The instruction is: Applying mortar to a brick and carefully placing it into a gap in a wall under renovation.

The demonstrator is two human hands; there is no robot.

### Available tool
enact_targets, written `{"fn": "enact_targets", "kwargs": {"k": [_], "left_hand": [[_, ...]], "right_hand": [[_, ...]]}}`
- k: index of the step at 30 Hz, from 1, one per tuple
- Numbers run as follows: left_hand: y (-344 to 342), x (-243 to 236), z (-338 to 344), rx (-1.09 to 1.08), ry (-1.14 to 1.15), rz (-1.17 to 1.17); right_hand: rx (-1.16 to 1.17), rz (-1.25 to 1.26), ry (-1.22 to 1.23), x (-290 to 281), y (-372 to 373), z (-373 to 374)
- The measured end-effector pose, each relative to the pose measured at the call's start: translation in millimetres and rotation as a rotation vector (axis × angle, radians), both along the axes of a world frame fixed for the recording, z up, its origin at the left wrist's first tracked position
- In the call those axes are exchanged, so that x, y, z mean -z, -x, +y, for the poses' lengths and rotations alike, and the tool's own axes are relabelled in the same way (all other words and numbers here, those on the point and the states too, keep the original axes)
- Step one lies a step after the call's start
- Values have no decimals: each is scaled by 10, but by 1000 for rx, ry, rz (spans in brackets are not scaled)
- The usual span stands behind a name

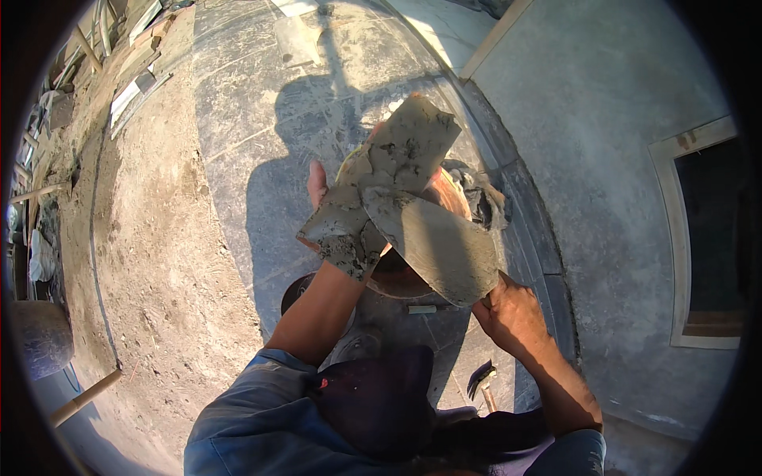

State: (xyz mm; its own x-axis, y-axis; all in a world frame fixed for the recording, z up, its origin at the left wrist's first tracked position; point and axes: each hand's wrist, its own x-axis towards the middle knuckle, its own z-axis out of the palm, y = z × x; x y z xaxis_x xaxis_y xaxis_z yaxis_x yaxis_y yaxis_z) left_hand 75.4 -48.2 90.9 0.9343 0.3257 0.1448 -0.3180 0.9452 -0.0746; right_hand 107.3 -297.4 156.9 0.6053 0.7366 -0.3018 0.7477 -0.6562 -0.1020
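Observation:
My left hand (317, 182) is under a long flat slab (413, 147) coated with grey mortar, its thumb showing past the left edge. The slab lies slanted from my wrist up to the right, and what it is made of is hidden by the mortar. My right hand (512, 313) is closed round a trowel, whose handle the fingers cover. The mortar-smeared trowel blade (456, 250) lies across the middle of the slab. Below both sits a round reddish basin (397, 285), mostly covered; its contents are hard to see.
A crumpled mortar-stained bag or cloth (484, 198) lies right of the basin. Near my knees is a brush-like or hammer-like tool (482, 381). A flat plate (298, 41) rests on the far dark tiles. A grey wall (603, 159) with a framed opening (679, 238) stands right; rough ground (159, 238) runs left.

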Motion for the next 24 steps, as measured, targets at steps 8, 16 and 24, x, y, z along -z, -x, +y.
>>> {"fn": "enact_targets", "kwargs": {"k": [8, 16, 24], "left_hand": [[-40, 77, -45, -25, 20, 85], [13, 63, -25, 34, 128, -46], [130, -32, -30, 63, 196, 32]], "right_hand": [[77, 84, -117, -134, 69, -95], [162, 174, -245, -126, 204, -187], [196, 51, -421, -152, -101, -174]]}}
